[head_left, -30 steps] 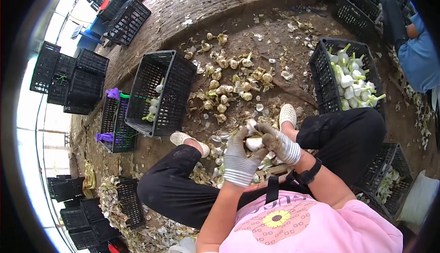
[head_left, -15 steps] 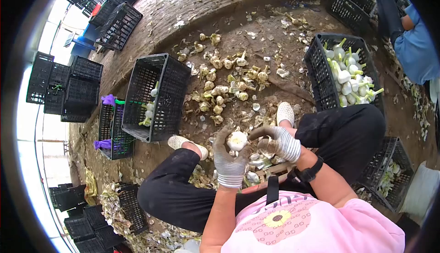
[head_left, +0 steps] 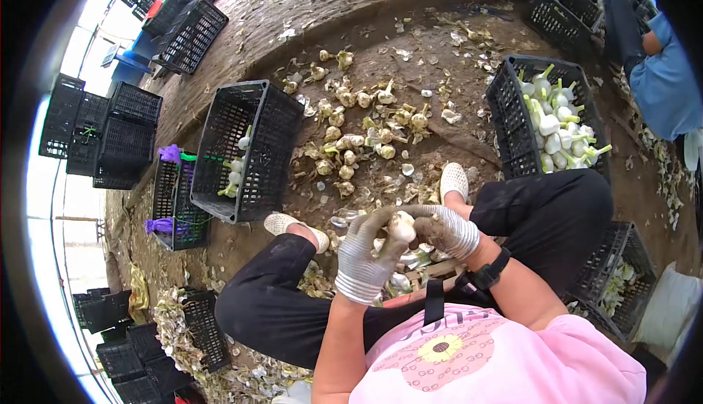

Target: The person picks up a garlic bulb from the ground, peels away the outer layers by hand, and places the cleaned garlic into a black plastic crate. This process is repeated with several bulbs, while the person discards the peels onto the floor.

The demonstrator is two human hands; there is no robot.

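1. The striped-gloved left hand (head_left: 364, 249) gripped a round white garlic bulb (head_left: 402, 227), near centre.
2. The striped-gloved right hand (head_left: 448, 232) curled beside it, hold unclear.
3. It seemed light, firm; its sides suited gripping.

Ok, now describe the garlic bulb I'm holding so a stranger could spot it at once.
Find the pink shirt at the bottom, then follow the forearms up to the striped gloves. Between the left hand and right hand is the pale garlic bulb. Being held sets it apart from the white bulbs in the crate at right and the brownish bulbs on the ground.
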